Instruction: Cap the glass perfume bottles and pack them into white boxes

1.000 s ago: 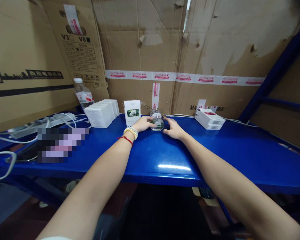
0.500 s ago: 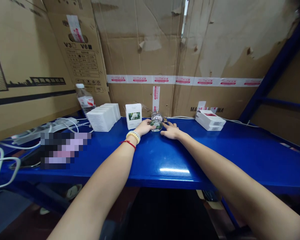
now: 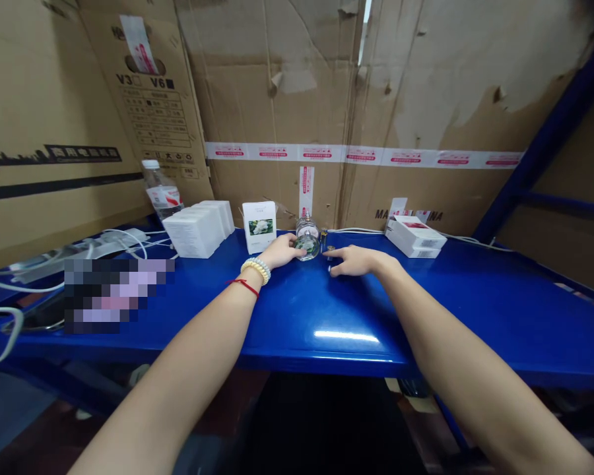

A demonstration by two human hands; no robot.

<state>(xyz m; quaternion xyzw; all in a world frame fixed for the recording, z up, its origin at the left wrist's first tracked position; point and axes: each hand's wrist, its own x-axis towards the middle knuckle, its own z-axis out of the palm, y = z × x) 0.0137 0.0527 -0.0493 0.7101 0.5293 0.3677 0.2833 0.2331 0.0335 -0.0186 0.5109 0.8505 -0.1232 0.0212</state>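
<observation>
I have the left hand point(image 3: 281, 251) closed against the left side of a round glass bottle point(image 3: 307, 247), which rests on the blue table point(image 3: 341, 307), near the middle of its far part, with something green and white showing on it. The right hand point(image 3: 352, 260) is on the other side, apart from the left, its index finger and thumb spread. Its index finger reaches across a small shiny cap point(image 3: 330, 250); I cannot tell whether it touches it. Just behind that stands a small dark and gold piece point(image 3: 323, 237), too small for me to name.

On the left wrist I see a pale coiled band point(image 3: 256, 269) and a red string point(image 3: 244, 284). Right behind the round bottle, partly hidden by it, is a second glass bottle point(image 3: 307, 224). To the left I make out an upright white box with a white flower picture point(image 3: 261, 227), then a row of white boxes point(image 3: 198, 231), with a plastic water bottle point(image 3: 163, 194) behind them. Farther left, white cables point(image 3: 32, 286) run around a power strip point(image 3: 82, 254), near a pixelated patch. Well to the right of the hands, two flat white boxes point(image 3: 416, 237) lie stacked, and cardboard point(image 3: 272, 112) crossed by printed tape point(image 3: 297, 152) walls off the back
</observation>
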